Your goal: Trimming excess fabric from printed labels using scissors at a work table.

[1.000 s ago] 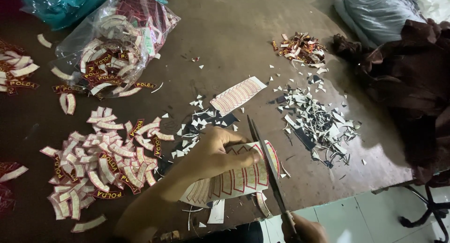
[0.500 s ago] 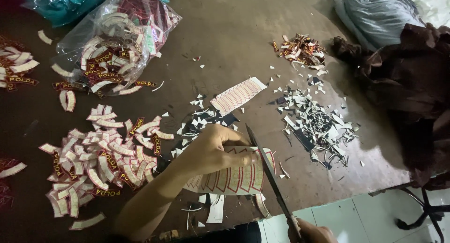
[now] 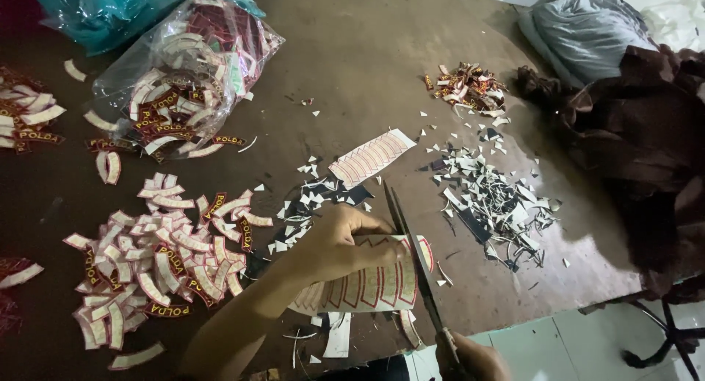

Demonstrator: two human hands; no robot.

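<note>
While scissors [image 3: 411,256] cut, left hand [image 3: 334,241] grips sheet [image 3: 367,285]

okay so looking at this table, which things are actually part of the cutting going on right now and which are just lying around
In use:
left hand holding the strip of curved patches
right hand working the scissors
pile of cut patches
paper offcuts

Lying about:
clear bag of patches
teal bag
dark cloth
grey bag

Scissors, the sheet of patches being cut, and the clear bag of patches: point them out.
scissors [image 3: 408,238], head view, on the blades.
sheet of patches [image 3: 367,287], head view, lower striped part.
clear bag of patches [image 3: 183,80], head view, bag's middle.
</note>
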